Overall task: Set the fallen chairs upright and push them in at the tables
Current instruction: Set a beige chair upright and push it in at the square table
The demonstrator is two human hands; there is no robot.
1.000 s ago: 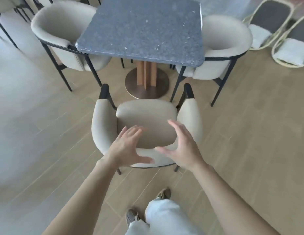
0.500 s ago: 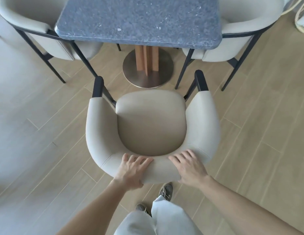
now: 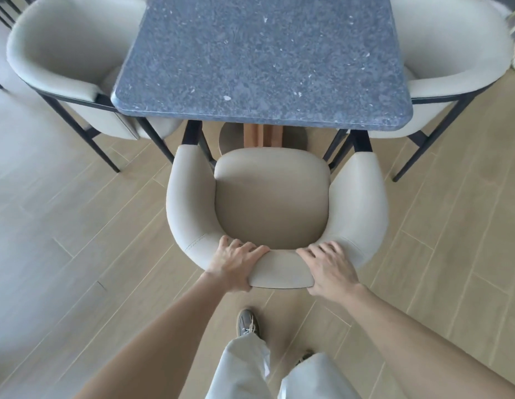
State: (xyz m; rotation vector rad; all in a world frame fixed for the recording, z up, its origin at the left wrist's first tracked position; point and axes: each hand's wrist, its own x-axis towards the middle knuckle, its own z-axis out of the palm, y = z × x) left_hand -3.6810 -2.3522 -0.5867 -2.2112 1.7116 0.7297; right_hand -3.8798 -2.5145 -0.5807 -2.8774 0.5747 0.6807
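Note:
A beige upholstered armchair (image 3: 272, 197) with black legs stands upright on the wooden floor, facing the blue-grey speckled table (image 3: 262, 59). The tips of its arms reach just under the table's near edge. My left hand (image 3: 236, 264) grips the curved backrest left of its middle, fingers over the top, thumb behind. My right hand (image 3: 329, 267) grips the same backrest right of its middle in the same way.
Two more beige armchairs are tucked at the table, one on the left side (image 3: 69, 61) and one on the right side (image 3: 452, 53). The table's wooden post and round metal base (image 3: 262, 136) lie beyond the seat. My feet (image 3: 247, 323) are just behind the chair.
Both hands came down onto the backrest and now curl round it. The chair has slid toward the table, and its arm tips have reached the table edge.

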